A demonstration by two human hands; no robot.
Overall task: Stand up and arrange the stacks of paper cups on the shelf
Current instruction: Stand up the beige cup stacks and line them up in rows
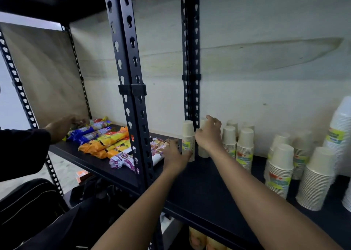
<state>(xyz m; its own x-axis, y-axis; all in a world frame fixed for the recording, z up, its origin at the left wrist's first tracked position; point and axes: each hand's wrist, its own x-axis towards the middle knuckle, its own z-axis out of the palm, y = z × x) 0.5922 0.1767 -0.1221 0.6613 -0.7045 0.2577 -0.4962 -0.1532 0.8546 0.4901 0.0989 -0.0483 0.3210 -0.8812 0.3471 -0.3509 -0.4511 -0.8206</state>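
The left hand (174, 153) closes its grip low on the near cup stack (188, 139), fingers curled against the stack's printed band; motion blur smears the fingertips, so the hold is probably a light pinch rather than a full wrap. The right hand (209, 136) wraps its grip round the middle of the far cup stack (204, 154), thumb on the left side and fingers arched over the right.

Both stacks stand upright on the black shelf (199, 189), long axis vertical, cups nested mouth down with the closed base on top. They stand just beside each other, right against the rear post (190, 60).

To the right, two more upright stacks (245, 145) stand close together, then a group of wider stacks (281, 166), all nested bases up. A tall white stack (341, 128) rises at the frame's right edge.

Left of the front post (133, 79), snack packets (106, 139) lie flat on the neighbouring board, and another person's hand (62, 126) rests on them.
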